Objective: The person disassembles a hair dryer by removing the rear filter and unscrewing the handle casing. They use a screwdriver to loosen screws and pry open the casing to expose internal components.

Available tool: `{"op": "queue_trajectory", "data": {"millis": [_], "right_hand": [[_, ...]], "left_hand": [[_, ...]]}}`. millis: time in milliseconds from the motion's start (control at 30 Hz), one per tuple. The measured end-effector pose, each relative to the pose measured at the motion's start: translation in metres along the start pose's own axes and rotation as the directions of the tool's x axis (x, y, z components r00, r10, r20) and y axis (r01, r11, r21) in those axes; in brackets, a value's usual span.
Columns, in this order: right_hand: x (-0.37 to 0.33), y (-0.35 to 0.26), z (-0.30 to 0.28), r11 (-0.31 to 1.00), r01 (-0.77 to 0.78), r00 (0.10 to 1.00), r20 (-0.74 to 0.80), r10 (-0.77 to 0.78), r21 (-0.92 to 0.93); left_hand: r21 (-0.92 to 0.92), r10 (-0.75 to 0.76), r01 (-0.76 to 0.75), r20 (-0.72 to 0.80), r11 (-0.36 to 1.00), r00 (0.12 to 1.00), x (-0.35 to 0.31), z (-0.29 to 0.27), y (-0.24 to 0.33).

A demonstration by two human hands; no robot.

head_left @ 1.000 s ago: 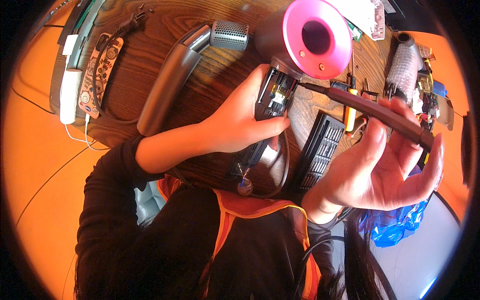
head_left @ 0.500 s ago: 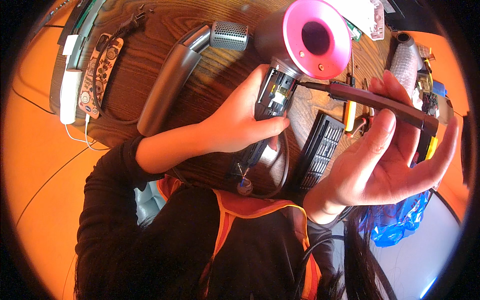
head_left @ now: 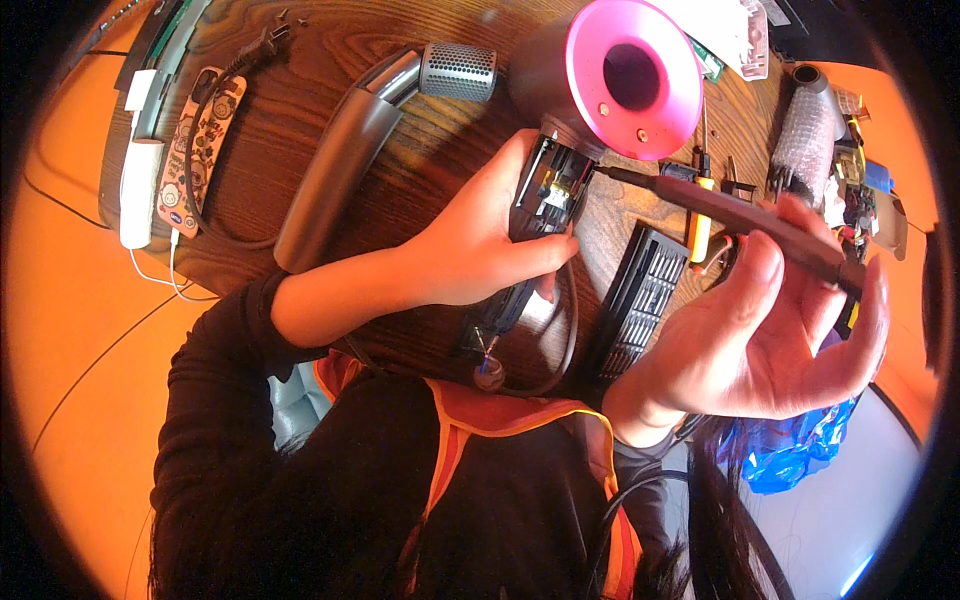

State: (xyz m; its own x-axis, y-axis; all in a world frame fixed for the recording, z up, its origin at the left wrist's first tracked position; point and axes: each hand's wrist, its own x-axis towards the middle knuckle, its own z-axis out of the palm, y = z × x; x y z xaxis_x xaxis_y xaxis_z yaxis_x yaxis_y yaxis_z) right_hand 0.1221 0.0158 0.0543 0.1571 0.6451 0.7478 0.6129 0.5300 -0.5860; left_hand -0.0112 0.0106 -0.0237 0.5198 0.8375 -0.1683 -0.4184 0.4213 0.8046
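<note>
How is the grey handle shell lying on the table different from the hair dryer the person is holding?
The grey handle shell lies alone on the wooden table, untouched; the hair dryer is gripped by the left hand. The shell is a plain, closed grey tube; the dryer has a pink ring head, and its handle is open, showing parts inside. Both have dull grey surfaces.

A black long-sleeved top is worn, its left sleeve (head_left: pixel 215 370) pushed back above the wrist so that the forearm is left bare toward 2 o'clock. The left hand (head_left: pixel 480 250) and the right hand (head_left: pixel 780 340) are ungloved, and no rings or watch can be made out. Over the chest an orange apron or vest (head_left: pixel 520 420) with a paler edging is seen. Long dark hair (head_left: pixel 330 520) falls at 6 o'clock.
</note>
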Motion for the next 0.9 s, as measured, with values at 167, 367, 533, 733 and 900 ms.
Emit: {"op": "queue_trajectory", "data": {"millis": [167,367,533,733,900], "right_hand": [[-0.002,-0.003,0.002,0.992,-0.041,0.999,-0.014,0.043,0.116],[-0.001,0.002,-0.002,0.999,-0.016,1.0,-0.001,0.016,0.029],[-0.005,-0.003,-0.004,0.998,-0.064,0.993,-0.1,0.061,-0.028],[-0.001,-0.003,-0.008,0.999,0.002,0.998,-0.066,0.001,0.046],[-0.003,-0.002,-0.006,0.998,-0.026,0.996,-0.08,0.031,0.063]], "left_hand": [[-0.02,0.005,-0.005,0.001,1.0,1.0,0.0,0.0,0.0],[-0.006,-0.051,0.051,0.018,0.999,0.999,-0.001,-0.001,0.003],[-0.008,-0.046,0.046,0.008,0.999,0.999,-0.001,0.0,0.003],[-0.019,-0.054,0.054,0.005,0.998,0.999,-0.002,0.0,0.003],[-0.013,-0.034,0.034,0.011,0.999,0.999,-0.002,0.0,0.003]]}}
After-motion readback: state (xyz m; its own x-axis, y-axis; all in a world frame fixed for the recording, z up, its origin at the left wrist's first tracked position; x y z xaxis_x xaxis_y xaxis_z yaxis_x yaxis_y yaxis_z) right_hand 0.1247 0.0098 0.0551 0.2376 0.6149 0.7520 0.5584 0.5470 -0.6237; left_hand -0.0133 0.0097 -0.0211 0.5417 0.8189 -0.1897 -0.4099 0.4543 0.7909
